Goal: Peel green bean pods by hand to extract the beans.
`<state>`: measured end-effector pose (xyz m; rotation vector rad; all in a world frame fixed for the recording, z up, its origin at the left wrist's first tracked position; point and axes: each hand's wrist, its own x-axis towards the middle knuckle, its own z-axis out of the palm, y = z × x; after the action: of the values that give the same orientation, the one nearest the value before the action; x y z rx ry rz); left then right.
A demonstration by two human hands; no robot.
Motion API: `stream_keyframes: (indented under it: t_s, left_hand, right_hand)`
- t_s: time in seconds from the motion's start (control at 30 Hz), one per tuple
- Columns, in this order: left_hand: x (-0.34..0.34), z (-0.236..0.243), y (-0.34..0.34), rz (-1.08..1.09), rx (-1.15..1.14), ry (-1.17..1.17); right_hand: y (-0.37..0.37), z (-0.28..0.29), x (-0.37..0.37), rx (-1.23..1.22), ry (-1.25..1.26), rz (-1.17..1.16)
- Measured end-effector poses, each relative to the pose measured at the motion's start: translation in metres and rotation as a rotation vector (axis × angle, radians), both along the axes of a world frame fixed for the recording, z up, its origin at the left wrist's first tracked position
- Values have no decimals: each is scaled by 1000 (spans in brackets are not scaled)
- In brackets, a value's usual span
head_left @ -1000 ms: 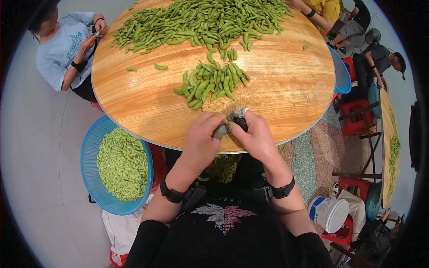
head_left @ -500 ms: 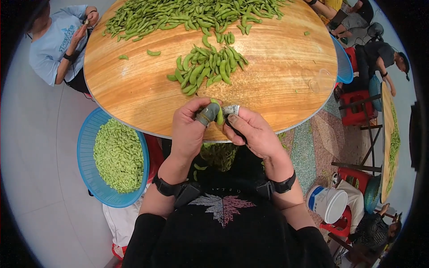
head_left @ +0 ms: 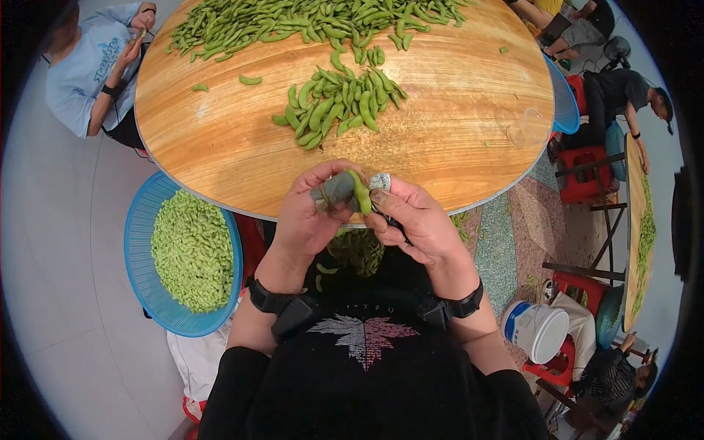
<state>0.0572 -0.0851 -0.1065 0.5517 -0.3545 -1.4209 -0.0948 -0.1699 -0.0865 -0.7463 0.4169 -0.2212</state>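
Over the near edge of the table, my left hand [head_left: 304, 213] is closed on a green soybean pod [head_left: 361, 193], which stands roughly upright between my two hands. A grey cover wraps a digit of that hand. My right hand [head_left: 419, 220] is closed right beside the pod, its thumb bent near the pod's right side. A silvery, patterned wrap and something dark show at its fingers; what it grips is partly hidden. Beyond my hands lies a small heap of pods [head_left: 330, 110], with a larger pile of pods [head_left: 293, 22] at the far side.
The round wooden table [head_left: 220, 147] spans the view ahead. At my left stands a blue basket [head_left: 136, 249] of shelled beans [head_left: 192, 253]. A white bucket [head_left: 539, 334] is at lower right. A person [head_left: 95, 66] sits far left; others sit at another table [head_left: 632, 249] on the right.
The pod has tilted slightly and shifted a little lower between my hands. My left hand has turned slightly, showing more of the grey cover. The view has shifted slightly.
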Motion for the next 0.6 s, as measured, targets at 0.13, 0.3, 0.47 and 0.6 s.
stream_keyframes:
  t_s: [0.13,0.3,0.47,0.6]
  left_hand:
    - [-13,-7,-10,220,97,-281]
    - [-12,-7,-16,317,158,-631]
    - [-9,-7,-15,242,125,-332]
    - [-10,-5,-19,259,149,-51]
  right_hand:
    - [4,-9,11,-808,198,-153]
    - [-6,-7,14,-1221,386,-231]
    - [-20,-8,9,-860,354,-140]
    - [-13,4,10,-1227,379,-169]
